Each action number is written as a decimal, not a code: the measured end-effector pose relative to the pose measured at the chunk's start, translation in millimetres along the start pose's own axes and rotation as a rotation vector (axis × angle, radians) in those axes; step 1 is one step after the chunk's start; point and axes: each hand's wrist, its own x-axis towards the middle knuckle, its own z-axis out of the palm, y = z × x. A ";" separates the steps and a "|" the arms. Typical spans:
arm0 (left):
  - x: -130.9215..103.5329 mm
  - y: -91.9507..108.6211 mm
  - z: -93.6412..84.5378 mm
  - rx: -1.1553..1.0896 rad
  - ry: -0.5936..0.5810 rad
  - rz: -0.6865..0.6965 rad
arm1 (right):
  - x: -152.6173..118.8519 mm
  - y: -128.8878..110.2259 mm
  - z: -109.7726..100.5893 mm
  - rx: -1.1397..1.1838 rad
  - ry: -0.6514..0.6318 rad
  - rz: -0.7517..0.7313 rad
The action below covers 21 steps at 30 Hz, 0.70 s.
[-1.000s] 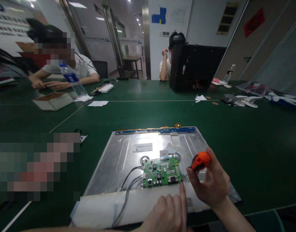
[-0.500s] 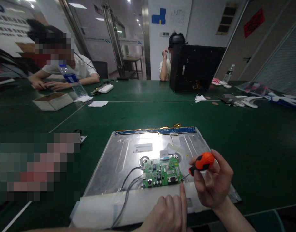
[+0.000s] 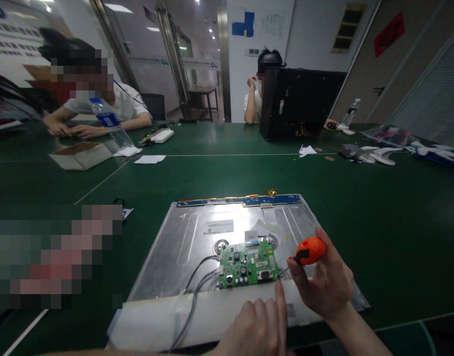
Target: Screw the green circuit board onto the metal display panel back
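the cabled circuit board (image 3: 249, 264) is laid on the panel (image 3: 163, 252), its corner met by a screwdriver (image 3: 312, 250) gripped in the right hand (image 3: 329, 289); the left hand (image 3: 254, 321) is loosely curled, forefinger extended, seemingly empty; what remains cannot be told.

Green table (image 3: 227, 175), pale wall (image 3: 312, 39) behind, glass panels (image 3: 138, 44), bright ceiling lights (image 3: 118, 8)

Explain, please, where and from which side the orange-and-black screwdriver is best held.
Probably by its thick, rounded orange-and-black handle, coming from the right, where the right hand holds it. The thin grey shaft slants down leftward toward a corner of the green rectangular circuit board, so that side offers little to grip.
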 end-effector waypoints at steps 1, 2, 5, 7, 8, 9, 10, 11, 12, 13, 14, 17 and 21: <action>-0.1 0.2 0.0 -0.001 -0.002 -0.003 | 1.3 -0.4 -0.2 -0.016 0.003 -0.007; -0.3 0.5 0.1 -0.001 -0.003 -0.005 | 2.1 -0.8 -0.1 -0.029 0.008 -0.007; -1.3 1.2 0.5 0.006 0.000 0.001 | 1.0 -1.8 1.6 0.029 0.016 0.060; -1.7 1.0 0.9 0.006 0.001 0.001 | -2.3 -1.9 3.4 0.139 0.035 0.117; -1.8 0.8 1.1 0.006 -0.002 0.002 | -4.3 -1.7 4.2 0.196 0.040 0.137; -1.8 0.4 1.3 0.006 -0.006 0.004 | -6.1 -1.6 4.8 0.242 0.039 0.146; -1.6 0.1 1.3 0.006 -0.009 0.007 | -7.6 -1.5 5.2 0.273 0.035 0.150; -1.5 -0.3 1.4 0.007 -0.013 0.010 | -8.7 -1.5 5.3 0.293 0.023 0.157; -1.2 -0.6 1.3 0.009 -0.016 0.014 | -9.5 -1.6 5.3 0.309 0.017 0.159; -1.0 -0.9 1.1 0.012 -0.018 0.016 | -9.9 -1.7 5.1 0.323 0.016 0.161; -0.8 -1.0 0.8 0.014 -0.016 0.017 | -10.2 -1.8 4.8 0.334 0.015 0.161; -0.4 -0.8 0.2 0.015 -0.011 0.016 | -12.9 -0.4 4.1 0.341 0.012 0.166; -1.0 0.7 0.7 0.007 0.000 0.002 | -20.0 5.2 4.5 0.252 0.023 0.153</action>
